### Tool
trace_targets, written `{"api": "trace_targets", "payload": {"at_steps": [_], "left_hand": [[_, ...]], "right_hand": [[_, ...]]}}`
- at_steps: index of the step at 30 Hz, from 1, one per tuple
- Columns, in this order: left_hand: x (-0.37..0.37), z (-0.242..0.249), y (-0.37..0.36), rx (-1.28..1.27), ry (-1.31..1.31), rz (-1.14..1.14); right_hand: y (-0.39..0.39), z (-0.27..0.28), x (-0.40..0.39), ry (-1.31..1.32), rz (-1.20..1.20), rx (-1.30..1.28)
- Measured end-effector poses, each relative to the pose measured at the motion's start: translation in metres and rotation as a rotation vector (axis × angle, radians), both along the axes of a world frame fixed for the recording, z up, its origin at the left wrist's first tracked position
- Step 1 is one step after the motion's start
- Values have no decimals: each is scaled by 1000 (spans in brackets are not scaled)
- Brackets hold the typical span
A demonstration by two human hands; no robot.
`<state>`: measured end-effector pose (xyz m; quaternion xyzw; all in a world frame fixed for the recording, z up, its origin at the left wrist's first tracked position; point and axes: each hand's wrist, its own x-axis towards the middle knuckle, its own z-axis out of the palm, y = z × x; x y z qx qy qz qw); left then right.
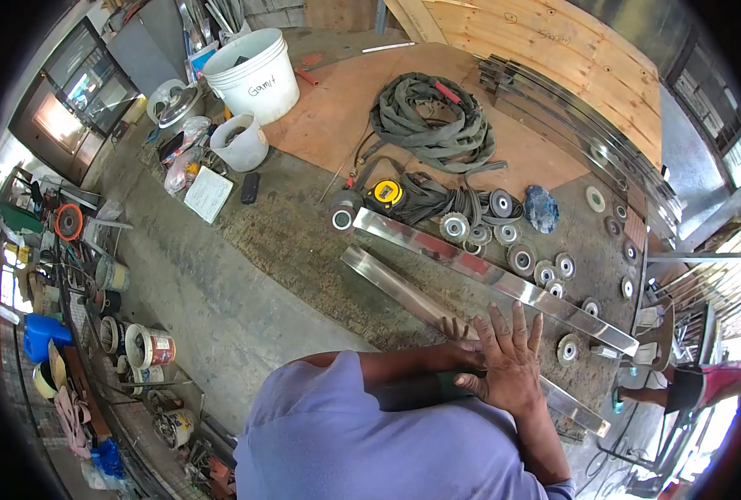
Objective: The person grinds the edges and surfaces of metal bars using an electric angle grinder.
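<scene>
My right hand (pixel 510 358) is held flat, fingers spread and back upward, over the nearer shiny metal bar (pixel 395 287). Whether its palm touches the bar is not visible. My left hand (pixel 462 357) reaches across from the left beside it, close to the same bar. Its fingers are mostly hidden behind my right hand, and dark finger shapes on the bar there may be a reflection. A second polished metal bar (pixel 495 275) lies farther out, roughly parallel. Several grinding discs (pixel 520 259) lie along its far side.
A coiled grey hose (pixel 433 121), a yellow tape measure (pixel 385 193) and a white bucket (pixel 254 79) stand farther back on the worktable. Long metal bars (pixel 587 133) lie at the right edge. Buckets (pixel 150 346) crowd the floor at left. Another person (pixel 687 390) is at the far right.
</scene>
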<state>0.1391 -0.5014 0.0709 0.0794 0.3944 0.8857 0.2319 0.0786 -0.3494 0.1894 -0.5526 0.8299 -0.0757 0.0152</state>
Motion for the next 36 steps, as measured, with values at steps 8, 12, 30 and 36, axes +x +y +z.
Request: {"api": "trace_targets", "payload": {"at_steps": [8,12,30,36], "left_hand": [[5,-2,1,-23,-31,-2],[8,-5,0,-44,-52,-12],[16,6,2,-64,-308,-9],[29,17,-12,45,-570,-25]], "right_hand": [[1,1,3,-30,-5,8],[7,37,17,-28,-2,101],[165,57,20,-1296,122,-1965],[171,29,30,-1330,122,-2272]]}}
